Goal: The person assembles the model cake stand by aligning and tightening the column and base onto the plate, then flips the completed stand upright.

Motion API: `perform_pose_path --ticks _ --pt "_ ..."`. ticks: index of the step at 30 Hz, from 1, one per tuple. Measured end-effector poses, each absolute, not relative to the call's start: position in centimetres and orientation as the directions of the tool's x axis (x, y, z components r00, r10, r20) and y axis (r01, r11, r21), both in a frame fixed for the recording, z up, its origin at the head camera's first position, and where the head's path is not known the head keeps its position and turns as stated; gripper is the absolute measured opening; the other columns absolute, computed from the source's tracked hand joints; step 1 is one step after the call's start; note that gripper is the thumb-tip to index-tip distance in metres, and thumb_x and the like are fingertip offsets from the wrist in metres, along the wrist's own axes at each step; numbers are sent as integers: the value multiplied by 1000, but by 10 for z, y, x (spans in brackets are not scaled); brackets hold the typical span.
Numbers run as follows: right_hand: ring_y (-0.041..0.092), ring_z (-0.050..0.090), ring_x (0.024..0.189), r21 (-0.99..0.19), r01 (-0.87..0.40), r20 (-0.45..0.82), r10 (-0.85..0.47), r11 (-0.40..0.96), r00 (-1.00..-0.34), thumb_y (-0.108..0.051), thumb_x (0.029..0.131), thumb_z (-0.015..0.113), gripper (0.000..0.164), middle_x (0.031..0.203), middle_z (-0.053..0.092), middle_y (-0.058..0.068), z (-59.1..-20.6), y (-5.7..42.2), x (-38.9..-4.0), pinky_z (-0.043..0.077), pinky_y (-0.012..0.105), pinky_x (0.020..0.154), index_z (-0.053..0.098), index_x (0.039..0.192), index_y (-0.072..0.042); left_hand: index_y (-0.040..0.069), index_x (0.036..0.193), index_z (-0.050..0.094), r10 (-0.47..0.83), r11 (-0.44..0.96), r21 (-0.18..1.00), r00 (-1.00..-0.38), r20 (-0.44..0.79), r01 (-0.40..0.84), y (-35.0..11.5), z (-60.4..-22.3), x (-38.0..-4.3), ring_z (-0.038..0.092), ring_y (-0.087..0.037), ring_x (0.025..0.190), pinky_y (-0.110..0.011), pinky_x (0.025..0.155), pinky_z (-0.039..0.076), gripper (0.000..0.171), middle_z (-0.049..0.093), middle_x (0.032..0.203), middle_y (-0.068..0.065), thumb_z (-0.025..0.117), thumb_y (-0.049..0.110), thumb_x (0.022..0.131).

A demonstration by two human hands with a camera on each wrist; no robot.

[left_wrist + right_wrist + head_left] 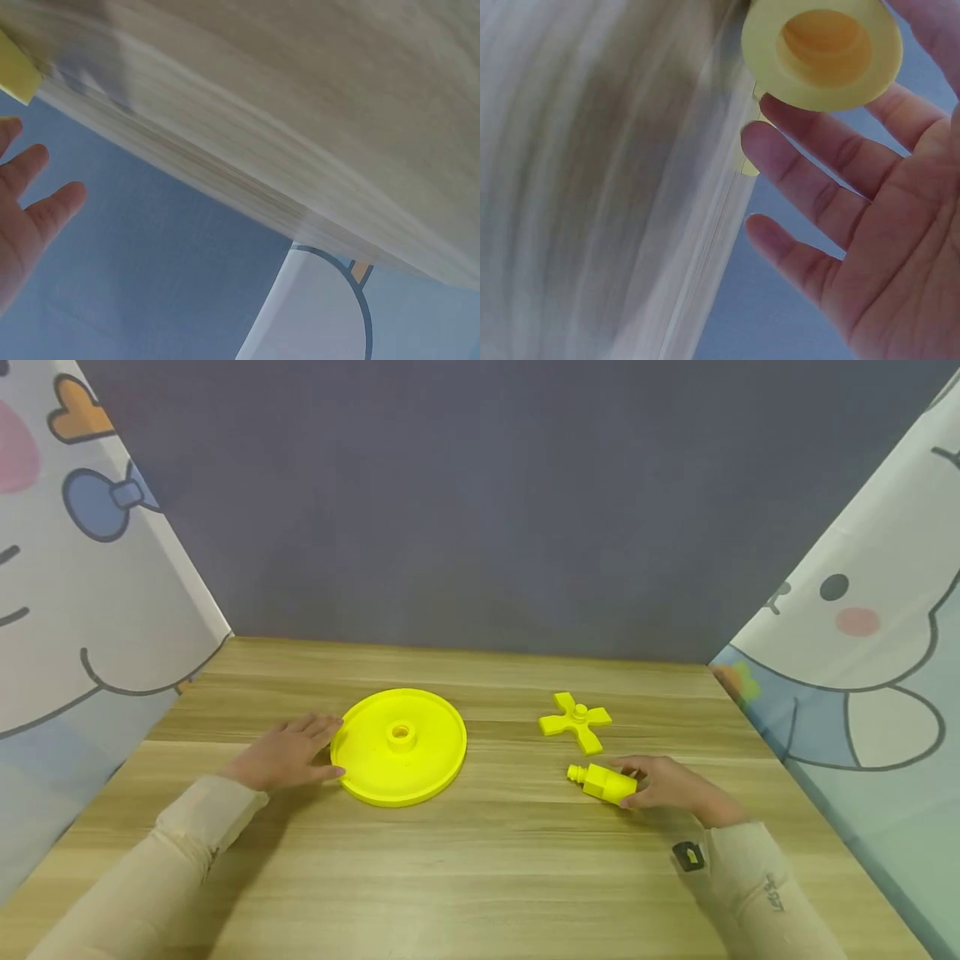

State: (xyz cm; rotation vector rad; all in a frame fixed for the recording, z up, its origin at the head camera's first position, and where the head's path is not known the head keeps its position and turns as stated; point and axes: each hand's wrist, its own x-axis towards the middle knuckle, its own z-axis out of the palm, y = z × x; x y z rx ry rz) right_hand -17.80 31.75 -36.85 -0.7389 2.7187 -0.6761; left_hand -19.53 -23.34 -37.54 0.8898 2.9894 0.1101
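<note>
A round yellow dish-like disc (375, 760) with a raised hollow hub in its middle lies flat on the wooden table. At its left rim is my left hand (292, 752), fingers spread and fairly straight, fingertips and thumb right at the edge. My right hand (663, 785) pinches the wide end of a yellow stem-shaped piece (603, 782), thumb on the near side and fingers on the far side. The piece has a square body and a narrow ridged tip pointing left. In the right wrist view, the piece's round hollow end (885, 45) faces the camera.
A yellow four-armed cross piece (580, 718) with a short peg lies on the table (450, 877) beyond the stem piece. Behind the table stands a dark grey panel (472, 510). Cartoon-printed cloths hang at the left (142, 610) and right (885, 710).
</note>
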Motion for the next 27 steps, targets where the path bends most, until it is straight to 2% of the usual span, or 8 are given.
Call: perform_pose_path --ticks 5,10,18,27 --pt "28 60 92 -493 -397 -130 -516 774 -846 -20 75 81 63 107 65 19 -371 318 -179 53 34 75 56 123 12 -8 138 44 532 845 80 -846 -31 529 -234 -382 -195 37 -46 129 -69 94 35 81 43 142 -25 57 56 89" --pt "29 60 95 -477 -429 -128 -544 767 -829 -22 75 81 64 109 65 20 -373 319 -179 52 37 78 56 123 12 -7 139 42 511 859 83 -856 -75 505 -233 -385 -197 35 -48 130 -69 95 33 85 40 144 -26 56 59 88" --pt "13 53 85 -495 -420 -146 -549 761 -823 -16 74 79 64 110 65 20 -370 319 -179 48 31 74 54 126 11 -4 140 44 514 858 59 -855 -76 510 -231 -383 -198 36 -47 130 -70 94 33 85 42 144 -24 55 62 87" --pt "20 56 93 -499 -387 -138 -512 775 -848 -16 74 80 61 115 63 24 -373 313 -183 49 39 81 56 125 10 -5 140 43 508 861 71 -857 -88 503 -235 -381 -197 34 -48 131 -70 96 31 85 40 145 -23 56 60 88"
